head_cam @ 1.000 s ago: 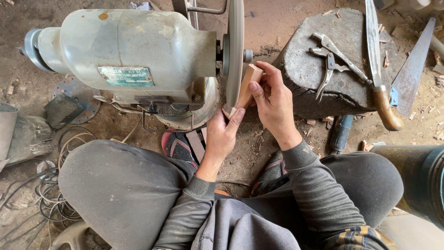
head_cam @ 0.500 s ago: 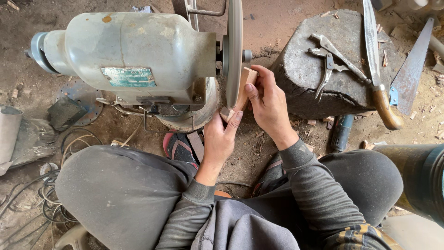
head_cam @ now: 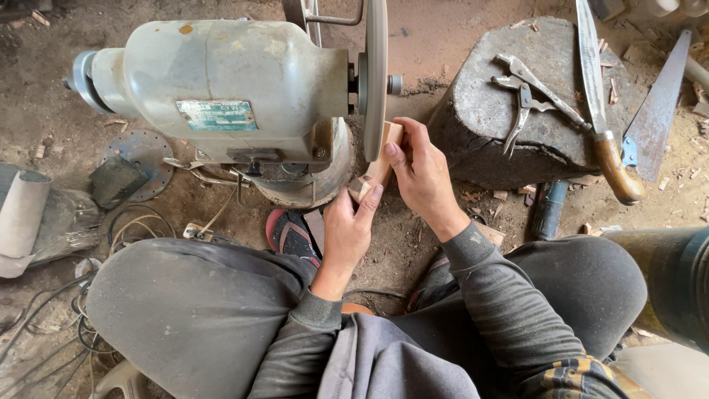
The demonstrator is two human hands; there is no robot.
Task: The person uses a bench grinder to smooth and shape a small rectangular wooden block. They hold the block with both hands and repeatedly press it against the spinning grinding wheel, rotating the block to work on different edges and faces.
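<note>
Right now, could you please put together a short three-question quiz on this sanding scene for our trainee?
1. True or false: both hands hold the wooden block against the disc.
2. Which tool lies on the stone block? A) pliers B) hammer C) drill
3. Which hand grips the lower end of the wooden block?

Key
1. True: the left hand and right hand both grip it at the disc's face.
2. A
3. The left hand.
</note>
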